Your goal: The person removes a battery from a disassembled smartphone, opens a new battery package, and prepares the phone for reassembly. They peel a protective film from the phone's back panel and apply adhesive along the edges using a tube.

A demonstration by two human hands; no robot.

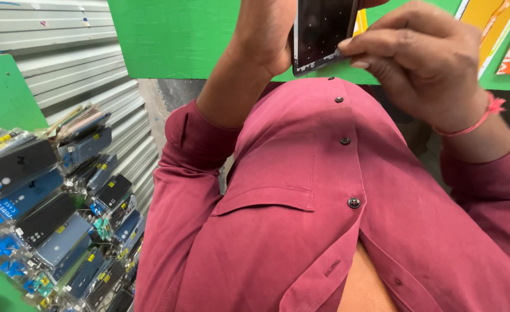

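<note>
A dark phone screen panel [321,32] with a pale frame is held up in front of me, above my maroon buttoned shirt [301,196]. My left hand [263,34] grips the panel along its left edge, the forearm bare below a rolled sleeve. My right hand [422,58], with a pink thread band at the wrist, pinches the panel's right edge near the lower corner with thumb and fingertips. The panel's top is cut off by the frame edge.
Several packaged phone cases [53,219] in blue and black hang in rows at the left. Behind them is a grey corrugated shutter [64,58]. A green board [174,34] stands behind the hands, with orange and yellow packages [497,29] at top right.
</note>
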